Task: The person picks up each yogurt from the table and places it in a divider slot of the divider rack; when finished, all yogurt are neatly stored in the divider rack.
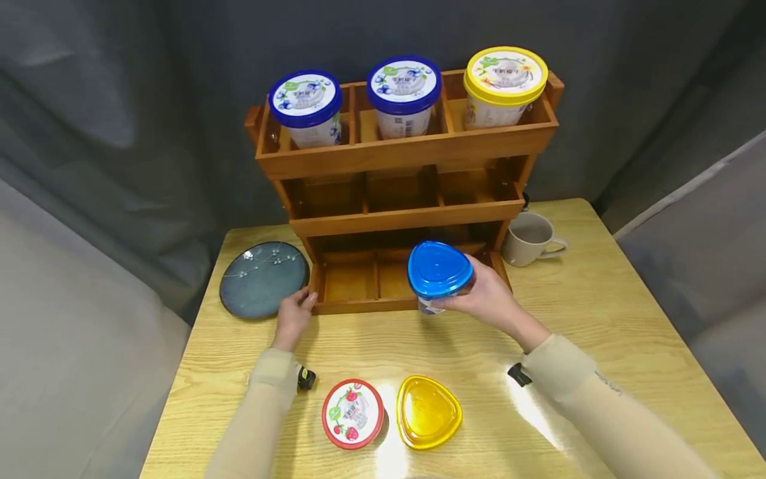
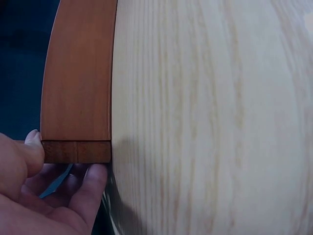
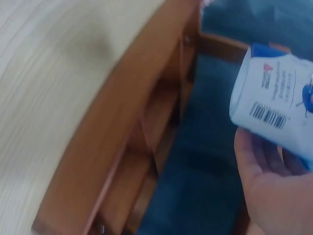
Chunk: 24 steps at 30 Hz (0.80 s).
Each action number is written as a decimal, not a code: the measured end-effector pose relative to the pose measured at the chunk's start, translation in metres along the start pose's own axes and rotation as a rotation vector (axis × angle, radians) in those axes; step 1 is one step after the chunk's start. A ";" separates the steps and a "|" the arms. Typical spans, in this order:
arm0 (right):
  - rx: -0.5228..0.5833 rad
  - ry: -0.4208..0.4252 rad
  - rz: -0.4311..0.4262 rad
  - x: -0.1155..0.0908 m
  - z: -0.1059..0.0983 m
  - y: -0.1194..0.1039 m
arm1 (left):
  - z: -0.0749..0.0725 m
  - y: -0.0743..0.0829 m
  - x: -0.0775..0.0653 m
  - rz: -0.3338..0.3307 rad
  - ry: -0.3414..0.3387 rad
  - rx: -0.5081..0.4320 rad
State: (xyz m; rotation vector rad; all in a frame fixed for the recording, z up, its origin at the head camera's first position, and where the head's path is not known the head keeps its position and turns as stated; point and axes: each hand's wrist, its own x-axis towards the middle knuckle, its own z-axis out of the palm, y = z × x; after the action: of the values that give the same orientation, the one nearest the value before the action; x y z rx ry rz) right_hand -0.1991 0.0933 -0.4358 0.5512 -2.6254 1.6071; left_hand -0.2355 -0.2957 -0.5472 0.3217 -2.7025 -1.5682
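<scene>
A brown three-tier wooden rack (image 1: 383, 223) stands at the back of the table, its tiers split into compartments. My left hand (image 1: 294, 318) grips the bottom tier's front left corner; in the left wrist view the thumb and fingers (image 2: 90, 191) lie about the end of the board (image 2: 78, 83). My right hand (image 1: 487, 296) holds a white printed tub with a translucent blue rounded-triangular lid (image 1: 439, 269), in front of the bottom tier's right side. The right wrist view shows the tub's printed side with a barcode (image 3: 271, 93).
Two blue-lidded tubs (image 1: 305, 100) and a yellow-lidded tub (image 1: 506, 83) stand in the top tier. A dark blue plate (image 1: 263, 279) lies left of the rack, a beige mug (image 1: 531, 239) right. Nearer are a red-lidded tub (image 1: 353, 414) and a yellow triangular-lidded one (image 1: 429, 412).
</scene>
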 end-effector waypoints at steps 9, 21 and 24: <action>0.018 0.005 0.040 0.048 0.069 -0.005 | 0.000 0.001 0.000 0.019 0.015 0.009; 0.049 0.019 0.081 0.090 0.145 -0.008 | 0.001 -0.001 0.003 0.045 0.042 0.038; 0.039 0.027 0.092 0.097 0.155 -0.003 | 0.000 0.000 0.003 0.039 0.042 0.037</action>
State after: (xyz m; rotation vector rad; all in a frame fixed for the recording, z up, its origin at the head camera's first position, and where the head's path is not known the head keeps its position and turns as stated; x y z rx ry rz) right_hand -0.2633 -0.0701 -0.4874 0.4122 -2.6415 1.6816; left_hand -0.2385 -0.2963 -0.5471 0.2969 -2.6918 -1.4860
